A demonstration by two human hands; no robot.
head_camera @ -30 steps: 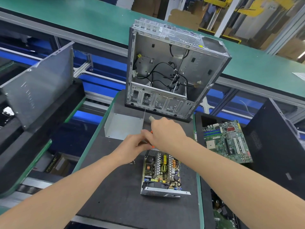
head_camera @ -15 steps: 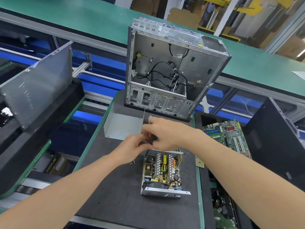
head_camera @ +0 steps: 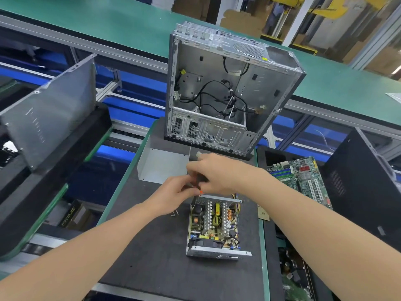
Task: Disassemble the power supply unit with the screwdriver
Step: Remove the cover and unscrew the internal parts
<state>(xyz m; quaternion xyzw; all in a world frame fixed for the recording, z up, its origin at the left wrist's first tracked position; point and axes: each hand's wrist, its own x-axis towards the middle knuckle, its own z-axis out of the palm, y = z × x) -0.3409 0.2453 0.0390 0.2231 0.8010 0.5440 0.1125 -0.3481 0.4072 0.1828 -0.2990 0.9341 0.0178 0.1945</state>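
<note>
Screwdriver (head_camera: 200, 188) stays held by left hand (head_camera: 173, 196) and right hand (head_camera: 219, 172).

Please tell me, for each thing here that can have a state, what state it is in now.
Power supply: cover off, insides exposed, lying on the mat.
Cover: removed, lying beyond the left hand.
Computer case: upright, side open.
Screwdriver: held by both hands, mostly hidden.
Right hand: grips the screwdriver.
Left hand: fingers pinch the screwdriver lower down.
Circuit board: outside any case, lying flat at right.
</note>
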